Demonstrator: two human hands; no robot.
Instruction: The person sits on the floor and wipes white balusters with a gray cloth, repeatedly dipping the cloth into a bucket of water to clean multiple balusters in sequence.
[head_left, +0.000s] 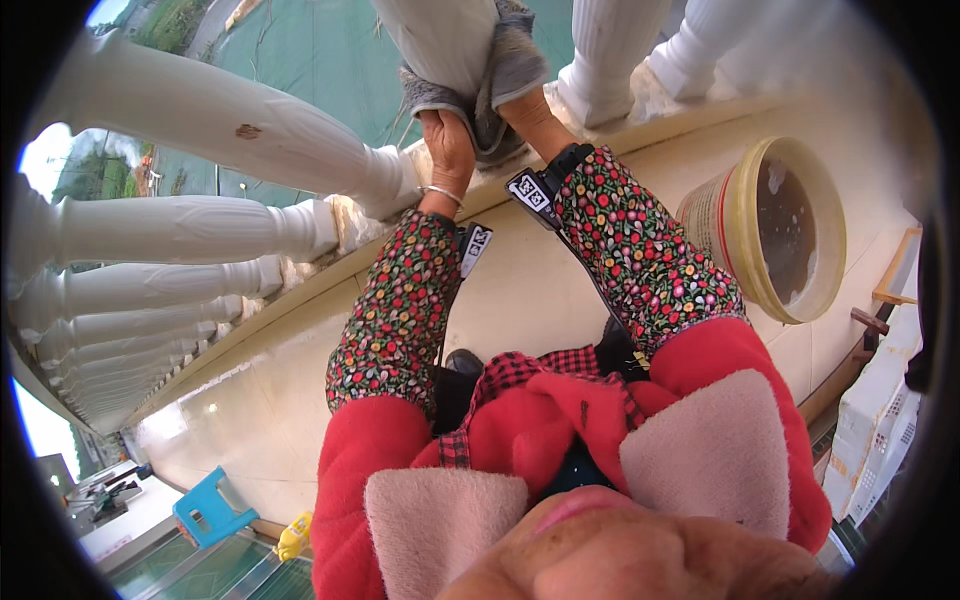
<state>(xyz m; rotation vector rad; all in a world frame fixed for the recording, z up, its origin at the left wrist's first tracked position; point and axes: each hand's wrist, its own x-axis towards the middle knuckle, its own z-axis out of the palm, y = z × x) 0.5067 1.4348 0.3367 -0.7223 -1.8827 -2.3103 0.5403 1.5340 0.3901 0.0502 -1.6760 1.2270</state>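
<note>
A wet-looking grey cloth is wrapped around the lower part of a white fluted baluster. My left hand is at the cloth's left side, with the fingers hidden under its fold. On the other side, my right hand grips the cloth close to the baluster's foot, its fingers also covered. Both forearms wear flowered oversleeves, the left sleeve and the right sleeve. To the right of my right arm stands a cream plastic bucket holding murky brownish water.
More white balusters run off to the left along a stained ledge. Beige tiles cover the floor. A blue plastic stool and a yellow bottle are at lower left. White crates stand at far right.
</note>
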